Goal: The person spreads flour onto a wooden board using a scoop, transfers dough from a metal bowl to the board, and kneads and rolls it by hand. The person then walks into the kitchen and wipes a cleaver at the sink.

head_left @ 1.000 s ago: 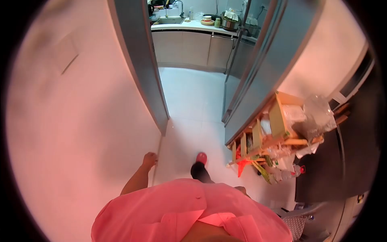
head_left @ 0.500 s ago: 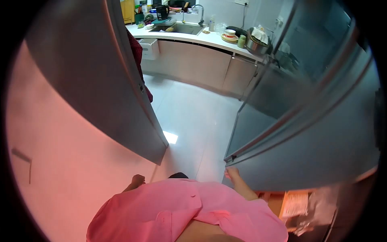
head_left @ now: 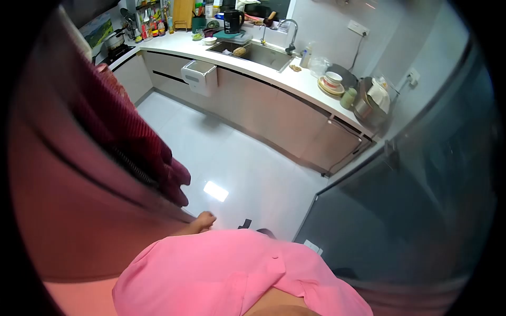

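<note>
My left hand (head_left: pixel 206 219) hangs low in front of my pink shirt (head_left: pixel 211 268). Its fingers are curled in, and nothing shows in them. Nearest to it is a dark red ribbed garment (head_left: pixel 142 142) with a zip, hanging on the left. Out of sight is my right hand. A dark foot or shoe tip (head_left: pixel 245 224) shows just beyond the shirt's hem, above the pale floor (head_left: pixel 253 179).
A grey glass door (head_left: pixel 400 205) stands on the right. Across the floor runs a white counter (head_left: pixel 258 68) with a sink (head_left: pixel 263 55), kettle (head_left: pixel 232 21), stacked bowls (head_left: pixel 332 81) and a large metal pot (head_left: pixel 365 102). A white bin (head_left: pixel 200 76) hangs on the cabinet front.
I have moved forward through the doorway into the kitchen, and the view has turned left. My right hand, earlier by the right door's edge, has dropped from view.
</note>
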